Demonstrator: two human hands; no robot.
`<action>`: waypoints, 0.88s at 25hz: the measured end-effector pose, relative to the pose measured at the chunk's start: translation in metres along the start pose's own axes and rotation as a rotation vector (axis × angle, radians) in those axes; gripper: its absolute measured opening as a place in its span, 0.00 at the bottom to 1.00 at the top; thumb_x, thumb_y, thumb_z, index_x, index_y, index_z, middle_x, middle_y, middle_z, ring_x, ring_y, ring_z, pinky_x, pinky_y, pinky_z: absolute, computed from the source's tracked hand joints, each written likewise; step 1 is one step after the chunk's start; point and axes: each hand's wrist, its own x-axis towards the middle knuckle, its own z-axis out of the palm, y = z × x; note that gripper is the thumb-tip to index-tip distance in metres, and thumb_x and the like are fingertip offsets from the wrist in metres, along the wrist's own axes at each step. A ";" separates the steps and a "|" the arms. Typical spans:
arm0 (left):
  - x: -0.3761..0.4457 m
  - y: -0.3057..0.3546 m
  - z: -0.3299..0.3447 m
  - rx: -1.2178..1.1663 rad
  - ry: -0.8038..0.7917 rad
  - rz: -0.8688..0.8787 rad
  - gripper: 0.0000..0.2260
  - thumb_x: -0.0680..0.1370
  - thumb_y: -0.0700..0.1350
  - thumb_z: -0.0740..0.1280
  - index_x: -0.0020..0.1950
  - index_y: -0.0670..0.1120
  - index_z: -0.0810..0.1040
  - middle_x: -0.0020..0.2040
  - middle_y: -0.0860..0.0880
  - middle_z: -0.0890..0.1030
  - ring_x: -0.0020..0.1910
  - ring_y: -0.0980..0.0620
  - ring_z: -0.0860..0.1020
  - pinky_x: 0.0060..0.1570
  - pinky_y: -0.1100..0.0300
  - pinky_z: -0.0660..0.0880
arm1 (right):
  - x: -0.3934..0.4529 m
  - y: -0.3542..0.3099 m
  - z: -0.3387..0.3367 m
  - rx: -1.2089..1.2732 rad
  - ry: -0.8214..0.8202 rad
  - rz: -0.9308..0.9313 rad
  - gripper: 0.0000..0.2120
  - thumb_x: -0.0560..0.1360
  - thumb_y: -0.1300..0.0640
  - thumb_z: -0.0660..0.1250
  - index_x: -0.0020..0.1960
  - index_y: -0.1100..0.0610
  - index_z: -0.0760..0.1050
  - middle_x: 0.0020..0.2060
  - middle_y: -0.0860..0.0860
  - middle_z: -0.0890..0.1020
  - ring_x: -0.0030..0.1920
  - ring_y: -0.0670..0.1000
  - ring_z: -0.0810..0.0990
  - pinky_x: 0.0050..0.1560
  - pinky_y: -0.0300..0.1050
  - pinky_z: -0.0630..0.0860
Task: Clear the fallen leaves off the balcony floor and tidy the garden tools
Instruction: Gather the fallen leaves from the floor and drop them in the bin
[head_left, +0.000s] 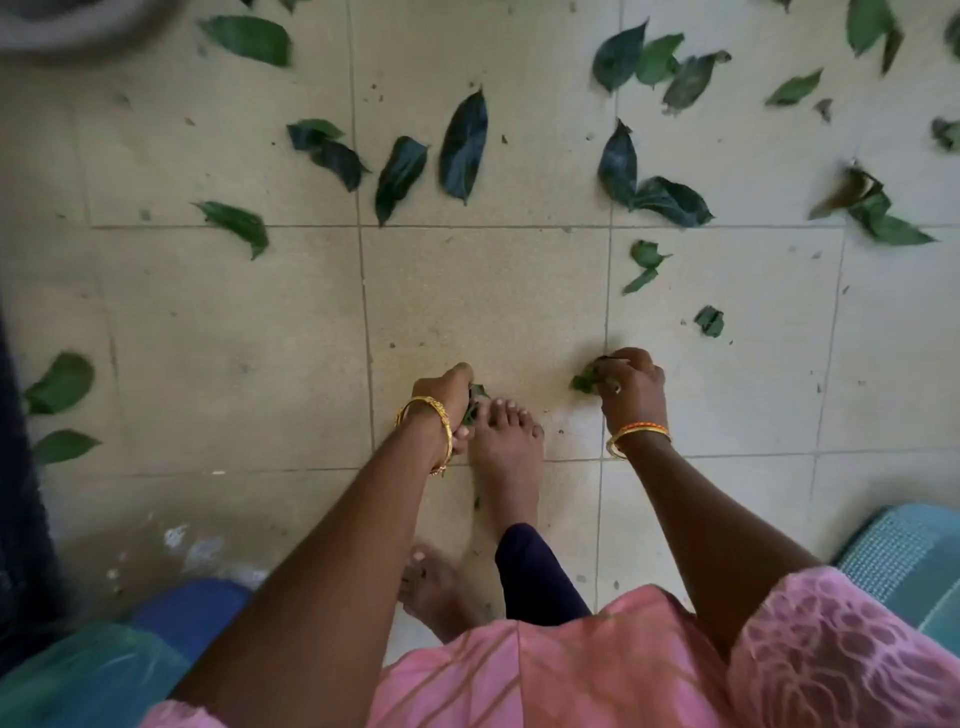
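Observation:
Green fallen leaves lie scattered over the beige tiled balcony floor (234, 322), most of them in the far half, such as a long dark leaf (464, 145). My left hand (445, 402) is down at the floor beside my bare foot, its fingers curled round a small bunch of leaves (474, 402). My right hand (631, 387) is at the floor too, pinching a crumpled green leaf (584, 380). A small leaf piece (709, 320) lies just beyond the right hand.
My bare feet (506, 447) stand between my arms. A blue object with a greenish plastic bag (93, 675) sits at the lower left. A teal woven thing (909, 561) is at the lower right. A grey rounded rim (67, 26) shows at the top left.

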 end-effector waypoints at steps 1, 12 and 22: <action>0.002 0.004 0.005 0.018 -0.020 0.001 0.09 0.74 0.46 0.59 0.41 0.41 0.73 0.39 0.43 0.74 0.18 0.53 0.60 0.20 0.71 0.57 | 0.002 0.001 0.005 -0.011 0.013 -0.021 0.12 0.73 0.71 0.64 0.53 0.63 0.81 0.59 0.61 0.74 0.57 0.65 0.71 0.53 0.49 0.71; -0.057 0.049 0.048 0.217 0.033 0.149 0.18 0.80 0.57 0.59 0.45 0.43 0.76 0.34 0.47 0.74 0.29 0.51 0.70 0.21 0.66 0.64 | -0.035 -0.090 -0.051 0.852 0.037 0.205 0.11 0.67 0.68 0.73 0.41 0.56 0.74 0.33 0.49 0.81 0.34 0.41 0.80 0.39 0.31 0.77; -0.096 0.145 0.080 0.438 0.102 0.209 0.16 0.79 0.50 0.56 0.52 0.40 0.75 0.44 0.41 0.78 0.30 0.48 0.71 0.23 0.63 0.65 | 0.022 -0.103 -0.156 1.191 -0.189 0.360 0.10 0.72 0.71 0.64 0.40 0.60 0.79 0.38 0.55 0.81 0.42 0.54 0.82 0.51 0.50 0.81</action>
